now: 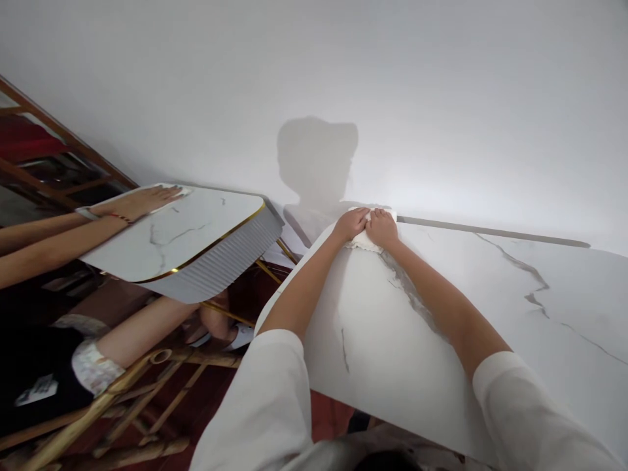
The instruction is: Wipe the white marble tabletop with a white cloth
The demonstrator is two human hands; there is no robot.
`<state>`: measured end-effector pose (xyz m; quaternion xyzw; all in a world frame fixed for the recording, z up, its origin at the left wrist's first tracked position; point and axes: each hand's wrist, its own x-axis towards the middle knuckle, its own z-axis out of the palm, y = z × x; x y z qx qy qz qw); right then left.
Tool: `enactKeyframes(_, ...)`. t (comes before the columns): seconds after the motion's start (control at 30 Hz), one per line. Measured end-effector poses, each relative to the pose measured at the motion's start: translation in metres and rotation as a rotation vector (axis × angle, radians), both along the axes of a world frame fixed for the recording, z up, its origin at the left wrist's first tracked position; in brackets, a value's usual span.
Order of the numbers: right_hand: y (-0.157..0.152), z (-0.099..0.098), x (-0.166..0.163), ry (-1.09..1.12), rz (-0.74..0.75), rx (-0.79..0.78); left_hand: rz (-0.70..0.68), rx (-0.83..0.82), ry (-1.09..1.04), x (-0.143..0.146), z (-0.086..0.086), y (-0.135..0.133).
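Both my arms stretch across a white marble table (441,340) to its far edge by the wall. My left hand (350,224) and my right hand (382,228) lie side by side, fingers curled and pressed down on a white cloth (366,241) bunched under them. The cloth sits at the table's far left corner. I wear white short sleeves.
To the left stands a smaller marble table (196,242) with a gold rim and ribbed side. Another person's arm (73,226) reaches over it, hand flat on a pale cloth (184,191). Bamboo-look chair frames (127,386) and a red floor lie below.
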<state>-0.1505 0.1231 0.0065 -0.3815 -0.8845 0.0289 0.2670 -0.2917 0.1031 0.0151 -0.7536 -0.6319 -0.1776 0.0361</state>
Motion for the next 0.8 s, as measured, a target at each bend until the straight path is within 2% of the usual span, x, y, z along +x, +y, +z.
enactKeyframes(0.23,-0.024,0.004,0.023,-0.086,-0.138,-0.080,-0.092,-0.015,0.009,0.025,0.001,-0.010)
enactKeyframes(0.4,-0.060,0.007,0.033,-0.095,-0.172,-0.074,-0.174,-0.050,-0.018,0.030,0.003,-0.041)
enactKeyframes(0.6,-0.117,0.012,0.033,-0.108,-0.071,-0.050,-0.135,-0.042,0.022,0.021,-0.001,-0.102)
enactKeyframes(0.8,-0.179,0.016,0.029,-0.137,0.116,-0.028,0.000,0.006,0.068,0.017,-0.003,-0.189)
